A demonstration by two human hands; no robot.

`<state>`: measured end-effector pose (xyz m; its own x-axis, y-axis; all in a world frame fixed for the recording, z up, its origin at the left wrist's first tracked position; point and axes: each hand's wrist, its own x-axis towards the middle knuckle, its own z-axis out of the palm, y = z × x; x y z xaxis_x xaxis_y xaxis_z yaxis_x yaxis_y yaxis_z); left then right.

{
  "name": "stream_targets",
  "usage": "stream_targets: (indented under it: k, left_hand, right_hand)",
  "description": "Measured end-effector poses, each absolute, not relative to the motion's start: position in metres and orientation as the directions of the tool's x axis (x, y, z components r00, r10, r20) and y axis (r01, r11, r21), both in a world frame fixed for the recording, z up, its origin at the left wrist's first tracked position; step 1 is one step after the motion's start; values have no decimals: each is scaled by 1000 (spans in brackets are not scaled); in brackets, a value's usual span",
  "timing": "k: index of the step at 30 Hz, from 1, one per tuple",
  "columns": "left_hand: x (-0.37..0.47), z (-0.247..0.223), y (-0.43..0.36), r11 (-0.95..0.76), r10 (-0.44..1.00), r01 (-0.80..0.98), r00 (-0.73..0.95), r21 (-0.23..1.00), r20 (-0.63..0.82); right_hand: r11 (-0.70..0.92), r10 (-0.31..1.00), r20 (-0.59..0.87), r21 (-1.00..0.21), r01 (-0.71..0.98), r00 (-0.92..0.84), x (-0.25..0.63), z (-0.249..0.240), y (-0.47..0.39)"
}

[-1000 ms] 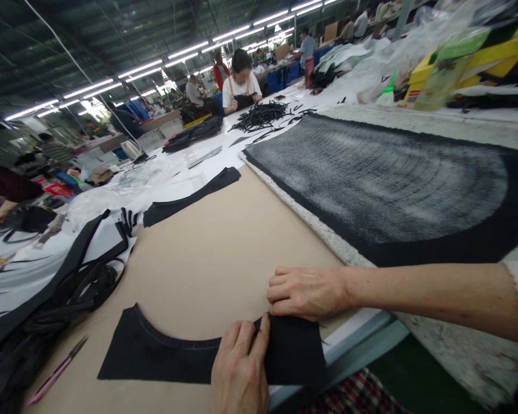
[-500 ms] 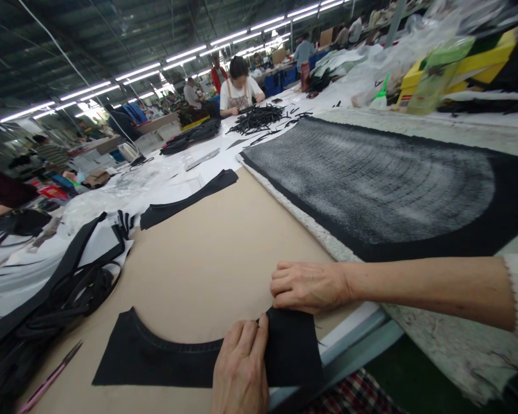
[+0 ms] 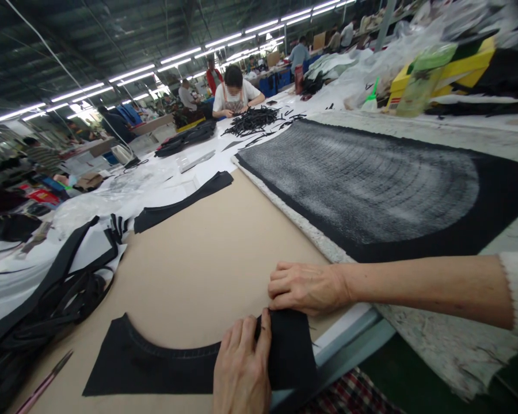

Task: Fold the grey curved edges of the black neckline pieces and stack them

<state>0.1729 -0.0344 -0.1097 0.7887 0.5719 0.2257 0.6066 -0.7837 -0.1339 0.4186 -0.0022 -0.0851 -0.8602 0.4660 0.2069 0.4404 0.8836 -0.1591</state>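
Now, left hand: laid across the black piece right of its middle, knuckles up, fingers pointing away from the body, thumb on the side toward the other hand; open, with nothing seen closed inside it.
Right hand: at the far edge, just beyond that thumb, fingers curled; the tips are tucked out of sight, so whether they pinch the edge I cannot tell.
Black piece, position: beneath the left hand, on the tan-topped bench, its right end reaching the bench's near corner.
Long axis: left to right across the body, crosswise to the left forefinger, the longer uncovered stretch off to the left.
Curved edge: a hollow facing away from the body, pale marks running along it.
Nearer hand: the left for that hollow, the right for the far edge at the right end.
Pink-handled tool: well to the left, tip pointing away from the body.
Second black piece: farther out, lying aslant.
Grey-dusted black sheet: beyond the right forearm.
Farthest: a co-worker, bent over beside a heap of black strips.
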Motion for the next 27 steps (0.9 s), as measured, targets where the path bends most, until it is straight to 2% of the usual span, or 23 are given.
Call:
stream_targets:
  k: [4,10,17,22,27]
  left_hand:
    - [170,-115,-30,-846,487,524,836,-103,252]
    - [177,-109,-27,-830,555,556,818,40,153]
    - [184,-106,-29,-833,544,552,829,-32,128]
    - [185,-108,-29,-830,530,548,833,-104,159]
    - [191,-108,-30,-806,554,582,807,-111,206]
  right_hand:
    - [867,494,197,-176,466,-847,423,-81,-2]
    - [874,483,201,-164,457,-852,428,-79,-3]
    - [869,490,177,-176,463,-853,432,-79,-5]
    - [852,517,167,-201,484,-840,440,-79,-7]
    - [843,529,150,-203,497,-835,447,-78,-10]
